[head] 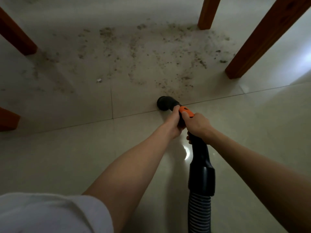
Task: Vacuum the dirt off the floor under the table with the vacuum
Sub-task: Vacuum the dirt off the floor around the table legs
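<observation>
From the head camera, both bare arms reach forward and down over a pale tiled floor. The left hand grasps the black vacuum wand near its front end, fingers curled round the tube just behind the nozzle. The right hand grips the same wand just behind the left, wrapped over the top, its thumb lying on the orange slider set into the handle. The two hands sit close together, nearly touching.

The round black nozzle sticks out just ahead of the left hand's fingers and sits low at the floor, right at a grout line where tiles meet. Whether it actually touches the tile cannot be told. Behind the right hand the wand widens into a black cuff and joins the ribbed grey hose, which runs off the bottom edge.

The dirt, dark specks and crumbs, is scattered across the tiles beyond the nozzle, between the wooden table legs, its nearest specks just ahead of the nozzle. A small white scrap lies left of the nozzle. A white sleeve fills the lower left corner.
</observation>
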`<action>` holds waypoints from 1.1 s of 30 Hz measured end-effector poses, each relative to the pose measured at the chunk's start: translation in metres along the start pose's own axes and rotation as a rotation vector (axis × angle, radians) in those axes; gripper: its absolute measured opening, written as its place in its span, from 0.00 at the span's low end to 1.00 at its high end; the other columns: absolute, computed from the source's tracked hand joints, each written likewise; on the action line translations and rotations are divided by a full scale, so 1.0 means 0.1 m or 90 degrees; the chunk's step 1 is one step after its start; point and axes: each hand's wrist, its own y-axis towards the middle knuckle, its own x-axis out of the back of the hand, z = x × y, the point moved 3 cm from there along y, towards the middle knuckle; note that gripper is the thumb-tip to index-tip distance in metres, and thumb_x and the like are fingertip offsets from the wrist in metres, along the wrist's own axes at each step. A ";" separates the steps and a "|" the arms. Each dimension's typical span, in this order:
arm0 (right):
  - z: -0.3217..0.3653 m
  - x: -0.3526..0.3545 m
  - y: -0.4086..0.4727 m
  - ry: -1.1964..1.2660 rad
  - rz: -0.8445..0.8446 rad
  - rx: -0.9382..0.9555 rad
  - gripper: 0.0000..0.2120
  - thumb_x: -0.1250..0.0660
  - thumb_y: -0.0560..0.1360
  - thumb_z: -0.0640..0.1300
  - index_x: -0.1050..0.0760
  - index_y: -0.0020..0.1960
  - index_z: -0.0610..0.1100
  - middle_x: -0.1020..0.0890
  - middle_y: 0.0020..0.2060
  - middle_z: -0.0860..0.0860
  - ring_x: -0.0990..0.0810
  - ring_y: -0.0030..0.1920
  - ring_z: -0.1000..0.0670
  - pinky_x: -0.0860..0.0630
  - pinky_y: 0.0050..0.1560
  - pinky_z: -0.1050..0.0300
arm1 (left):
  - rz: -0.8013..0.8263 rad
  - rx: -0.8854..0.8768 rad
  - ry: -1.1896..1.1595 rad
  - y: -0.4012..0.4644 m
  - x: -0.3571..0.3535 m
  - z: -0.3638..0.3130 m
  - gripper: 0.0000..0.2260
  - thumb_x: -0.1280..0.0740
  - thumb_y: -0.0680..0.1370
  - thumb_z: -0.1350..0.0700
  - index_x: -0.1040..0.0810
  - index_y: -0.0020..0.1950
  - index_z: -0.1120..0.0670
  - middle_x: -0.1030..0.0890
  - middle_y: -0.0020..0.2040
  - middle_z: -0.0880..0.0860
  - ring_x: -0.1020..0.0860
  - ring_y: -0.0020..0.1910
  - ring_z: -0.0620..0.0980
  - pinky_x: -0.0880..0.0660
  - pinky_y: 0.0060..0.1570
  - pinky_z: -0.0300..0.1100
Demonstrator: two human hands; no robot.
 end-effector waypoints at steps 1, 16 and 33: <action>-0.03 0.06 0.03 0.008 -0.005 -0.006 0.21 0.45 0.80 0.55 0.33 0.59 0.36 0.25 0.36 0.42 0.23 0.27 0.46 0.26 0.25 0.56 | 0.008 0.004 0.008 0.03 -0.07 0.02 0.15 0.44 0.82 0.47 0.28 0.45 0.57 0.23 0.42 0.54 0.24 0.39 0.48 0.26 0.34 0.38; -0.03 0.35 0.32 0.046 -0.035 -0.034 0.18 0.45 0.80 0.55 0.35 0.55 0.38 0.24 0.37 0.42 0.23 0.26 0.48 0.26 0.24 0.57 | 0.023 0.028 0.073 0.37 -0.37 -0.11 0.22 0.43 0.81 0.46 0.30 0.68 0.60 0.22 0.45 0.55 0.22 0.40 0.48 0.23 0.29 0.37; 0.05 0.21 0.29 0.075 -0.006 0.005 0.18 0.45 0.81 0.55 0.34 0.50 0.38 0.25 0.33 0.43 0.23 0.27 0.46 0.21 0.32 0.52 | -0.026 -0.010 0.074 0.35 -0.24 -0.17 0.17 0.45 0.82 0.46 0.27 0.44 0.57 0.23 0.39 0.53 0.24 0.37 0.47 0.25 0.32 0.36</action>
